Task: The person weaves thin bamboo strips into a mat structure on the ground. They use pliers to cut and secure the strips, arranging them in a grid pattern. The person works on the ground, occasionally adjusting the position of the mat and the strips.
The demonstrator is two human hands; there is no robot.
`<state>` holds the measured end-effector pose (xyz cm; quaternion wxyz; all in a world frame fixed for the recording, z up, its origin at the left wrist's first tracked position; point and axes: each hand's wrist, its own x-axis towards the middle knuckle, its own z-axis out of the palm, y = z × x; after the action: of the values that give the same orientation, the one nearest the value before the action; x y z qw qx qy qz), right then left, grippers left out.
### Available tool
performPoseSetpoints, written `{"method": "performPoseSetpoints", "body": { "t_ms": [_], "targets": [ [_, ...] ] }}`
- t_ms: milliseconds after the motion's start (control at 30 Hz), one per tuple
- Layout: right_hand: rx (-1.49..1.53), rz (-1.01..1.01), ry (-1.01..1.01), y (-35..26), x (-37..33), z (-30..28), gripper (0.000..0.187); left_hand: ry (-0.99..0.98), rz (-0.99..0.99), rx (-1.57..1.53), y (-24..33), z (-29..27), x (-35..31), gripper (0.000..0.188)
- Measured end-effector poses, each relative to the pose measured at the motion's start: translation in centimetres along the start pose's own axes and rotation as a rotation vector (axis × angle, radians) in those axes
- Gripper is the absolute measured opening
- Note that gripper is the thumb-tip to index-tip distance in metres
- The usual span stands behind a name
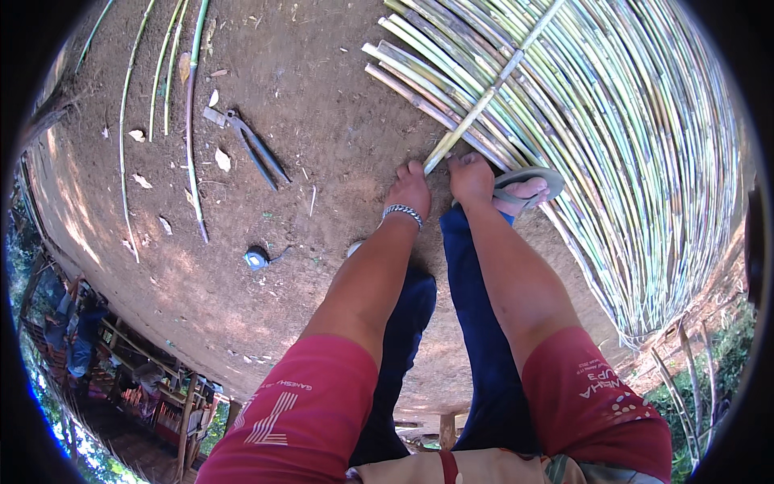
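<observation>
A long cane pole (493, 87) lies crosswise over a wide row of green and tan cane poles (613, 137). My left hand (409, 192), a chain bracelet at its wrist, is closed at the near end of the crosswise pole. Just across that end, my right hand (471, 179) is closed close to the row's near-left edge, its fingertips turned away. What it grips, if anything, is hidden. My sandaled foot (528, 190) rests by the row's edge, right of my right hand.
Pincers (256, 149) and a small blue tape measure (256, 257) lie on the dirt to the left. Several loose canes (192, 137) stretch beyond them among dry leaves. At the lower left, people stand by a wooden shelter (149, 395). Upright sticks (685, 387) rise at the lower right.
</observation>
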<state>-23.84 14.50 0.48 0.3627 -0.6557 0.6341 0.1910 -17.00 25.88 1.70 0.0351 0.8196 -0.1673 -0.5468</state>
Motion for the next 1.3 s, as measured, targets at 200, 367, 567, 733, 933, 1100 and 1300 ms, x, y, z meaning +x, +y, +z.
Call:
{"method": "performPoseSetpoints", "body": {
  "t_ms": [200,367,567,733,933,1100,1300],
  "targets": [
    [0.118,-0.100,-0.050,3.0,0.7,0.6,0.021,0.060,0.039,0.048,0.1,0.5,-0.3,0.035],
    [0.300,-0.142,-0.001,2.7,-0.2,0.4,0.012,0.126,0.050,0.050,-0.3,1.2,-0.8,0.034],
    [0.385,-0.101,-0.076,3.6,-0.3,0.7,0.013,0.128,0.067,0.069,-0.4,1.0,-0.9,0.034],
    [0.366,-0.240,-0.021,3.6,-0.2,1.0,0.012,0.097,0.054,0.090,-0.3,0.6,-1.1,0.035],
    [0.278,-0.107,0.123,0.3,0.5,2.9,0.014,0.011,-0.001,0.036,0.1,-0.4,-0.5,0.038],
    [0.227,-0.027,0.052,-0.5,0.3,1.8,0.018,0.035,0.065,0.124,0.6,-1.4,-1.5,0.041],
    [-0.043,-0.235,0.076,1.7,0.2,-0.4,0.017,0.303,0.273,-0.026,-0.4,-4.7,0.7,0.028]
  ]
}}
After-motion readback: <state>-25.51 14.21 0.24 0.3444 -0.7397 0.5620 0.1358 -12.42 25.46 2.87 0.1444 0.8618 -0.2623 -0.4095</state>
